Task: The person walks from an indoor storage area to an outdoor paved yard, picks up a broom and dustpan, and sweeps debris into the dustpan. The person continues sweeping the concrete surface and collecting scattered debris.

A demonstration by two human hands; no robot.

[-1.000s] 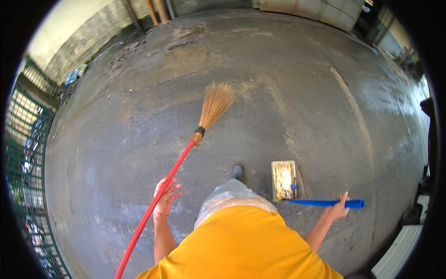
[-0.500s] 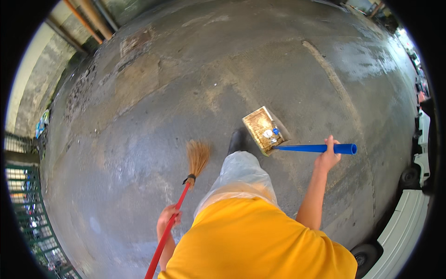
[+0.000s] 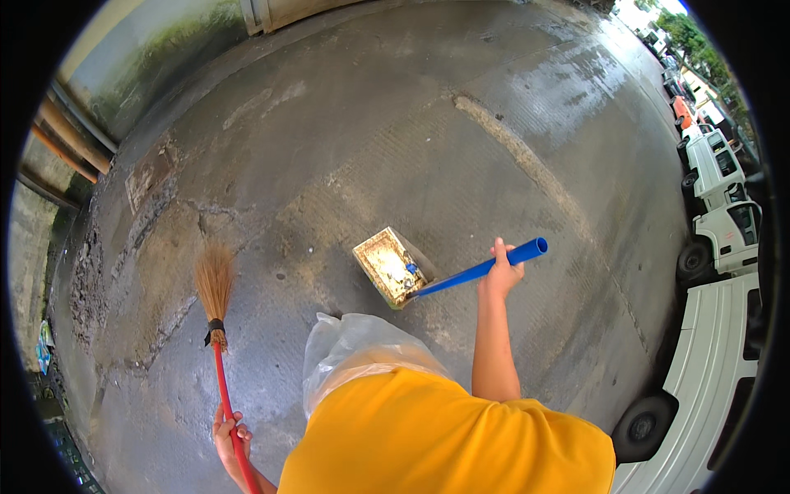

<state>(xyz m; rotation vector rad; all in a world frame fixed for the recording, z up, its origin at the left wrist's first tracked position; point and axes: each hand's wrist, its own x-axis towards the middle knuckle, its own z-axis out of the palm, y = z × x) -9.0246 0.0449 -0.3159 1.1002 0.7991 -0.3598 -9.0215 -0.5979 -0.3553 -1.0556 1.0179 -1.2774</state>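
Observation:
My left hand (image 3: 233,436) is closed around the red handle of a broom (image 3: 216,284), whose straw bristles point forward, away from me. A black band binds the bristles to the handle. In my right hand (image 3: 502,267) is the blue tube handle of a dustpan (image 3: 383,255) made from a cut metal can. Its shiny, gold-coloured inside faces up and holds a few small bits of litter (image 3: 411,269), one of them blue. The dustpan is in front of me, left of my right hand; whether it touches the ground I cannot tell.
Wet, cracked concrete ground (image 3: 329,148) stretches all around, with a raised light strip (image 3: 527,160) ahead. White vehicles (image 3: 691,370) are parked along the right. A stained wall (image 3: 156,66) and pipes (image 3: 70,136) stand at the far left. Colourful litter (image 3: 44,346) lies by the left edge.
The view has turned rightward, bringing more parked vehicles in. The broom has swung outward to the left and forward, away from my body. Both hands keep their holds; the dustpan remains in front.

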